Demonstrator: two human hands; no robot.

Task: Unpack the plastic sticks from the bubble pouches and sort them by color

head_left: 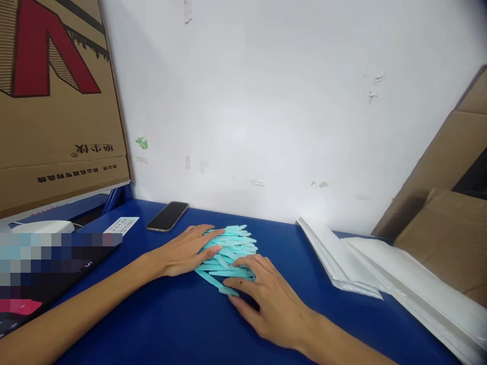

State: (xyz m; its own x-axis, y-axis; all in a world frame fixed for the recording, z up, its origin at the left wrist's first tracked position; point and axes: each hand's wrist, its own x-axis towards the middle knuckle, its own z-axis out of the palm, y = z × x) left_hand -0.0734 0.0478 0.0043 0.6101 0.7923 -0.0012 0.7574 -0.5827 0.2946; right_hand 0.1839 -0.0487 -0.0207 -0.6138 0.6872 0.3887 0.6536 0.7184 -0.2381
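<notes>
A loose pile of thin turquoise strips (232, 243) lies on the blue table (171, 324) near the white wall. My left hand (188, 248) rests flat on the pile's left side, fingers stretched out over the strips. My right hand (262, 294) sits at the pile's near right edge, fingers spread and bent, fingertips touching the nearest strips. Neither hand grips anything.
A dark phone (167, 216) lies face up behind my left hand, with a white card (122, 224) to its left. Stacks of white flat bags (380, 274) lie at the right. Cardboard boxes stand at the left (57, 101) and right (449, 228).
</notes>
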